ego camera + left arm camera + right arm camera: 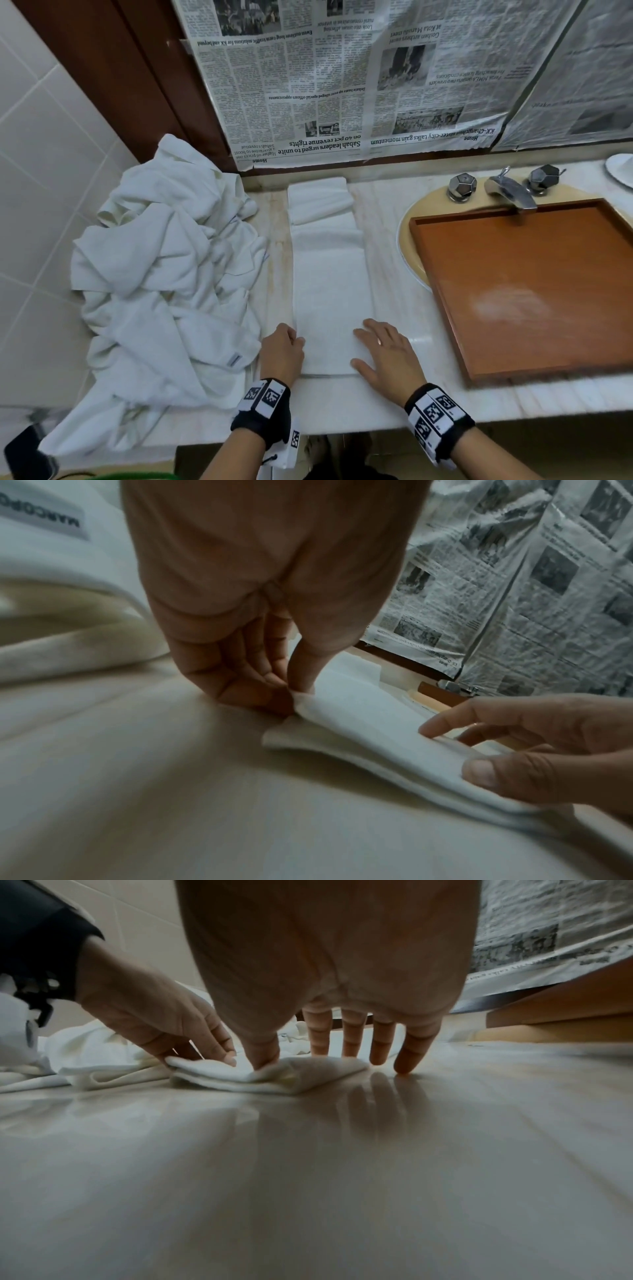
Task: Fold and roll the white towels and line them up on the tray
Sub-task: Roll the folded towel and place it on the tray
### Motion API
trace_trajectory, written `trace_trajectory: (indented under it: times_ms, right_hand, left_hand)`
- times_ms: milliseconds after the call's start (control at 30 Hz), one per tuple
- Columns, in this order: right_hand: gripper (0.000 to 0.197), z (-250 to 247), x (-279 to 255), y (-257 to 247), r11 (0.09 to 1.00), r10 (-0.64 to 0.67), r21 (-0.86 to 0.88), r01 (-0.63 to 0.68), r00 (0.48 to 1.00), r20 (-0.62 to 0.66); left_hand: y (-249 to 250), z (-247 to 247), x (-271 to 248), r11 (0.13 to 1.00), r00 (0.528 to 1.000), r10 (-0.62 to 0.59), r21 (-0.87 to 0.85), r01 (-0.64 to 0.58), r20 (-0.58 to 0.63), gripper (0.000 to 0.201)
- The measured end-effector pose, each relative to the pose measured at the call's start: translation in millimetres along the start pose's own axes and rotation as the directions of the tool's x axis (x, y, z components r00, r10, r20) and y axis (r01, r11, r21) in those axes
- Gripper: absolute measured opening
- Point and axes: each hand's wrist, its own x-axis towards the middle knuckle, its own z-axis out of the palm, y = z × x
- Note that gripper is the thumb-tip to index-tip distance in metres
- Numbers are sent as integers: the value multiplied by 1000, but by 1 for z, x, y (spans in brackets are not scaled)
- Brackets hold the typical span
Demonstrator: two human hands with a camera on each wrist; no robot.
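Newspaper (342, 85) headline — "Sabah leaders urged to unite".

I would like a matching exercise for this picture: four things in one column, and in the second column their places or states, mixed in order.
Things:
1. folded towel
2. towel pile
3. tray
4. left hand

Places or states:
A. brown, with no towels on it, set over the sink
B. crumpled heap at the left of the counter
C. long flat strip on the counter, between the two hands
D. pinches the near left corner of the strip

Pairs: 1-C, 2-B, 3-A, 4-D
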Motion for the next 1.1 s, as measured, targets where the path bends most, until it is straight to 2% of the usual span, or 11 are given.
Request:
trace_trajectory:
  times_ms: [67, 167, 300, 367, 467, 533, 667, 833, 967, 1033, 1100]
  right_hand:
    - [72, 0, -1, 2, 1000, 23, 11, -23, 1000, 9]
    - [69, 0, 0, 0, 998, 59, 6, -58, 997, -53]
    - [54, 2, 4, -12, 998, 54, 33, -49, 981, -184]
    - [57, 6, 7, -21, 1000, 13, 16, -11, 992, -128]
    - [59, 17, 9, -34, 997, -27, -68, 29, 999, 33]
    - [57, 25, 8, -34, 995, -13, -102, 19, 998, 66]
    - [59, 27, 2, -11, 994, 3, -113, 1, 999, 38]
    - [58, 21, -5, 6, 984, 161, -70, -162, 987, -19]
    - [59, 31, 1, -23, 998, 42, -36, -45, 998, -56]
    - [56, 36, 2, -29, 998, -1, -65, 0, 1000, -25]
    - [54, 36, 0, -21, 997, -19, -78, 14, 998, -58]
  left_hand:
    - [0, 0, 2, 1000, 999, 15, 2, -15, 29, 15]
    - [-1, 1, 1, 993, 997, 56, 102, -62, 62, 21]
    - [-13, 7, -3, 950, 966, 259, 177, -256, 5, 49]
    - [-22, 17, -5, 916, 937, 350, 213, -340, -11, 56]
    - [-31, 31, -12, 823, 887, 458, 348, -450, 65, 55]
    - [-41, 38, -11, 786, 877, 470, 407, -466, 98, 54]
    - [-61, 32, -3, 791, 890, 451, 434, -431, 62, 56]
    - [-67, 25, -2, 817, 879, 477, 353, -455, 29, 59]
    - [-55, 34, -14, 752, 836, 540, 390, -531, 97, 56]
    - [-57, 40, -16, 749, 850, 509, 415, -516, 137, 54]
    - [-60, 37, -12, 792, 877, 471, 393, -467, 93, 53]
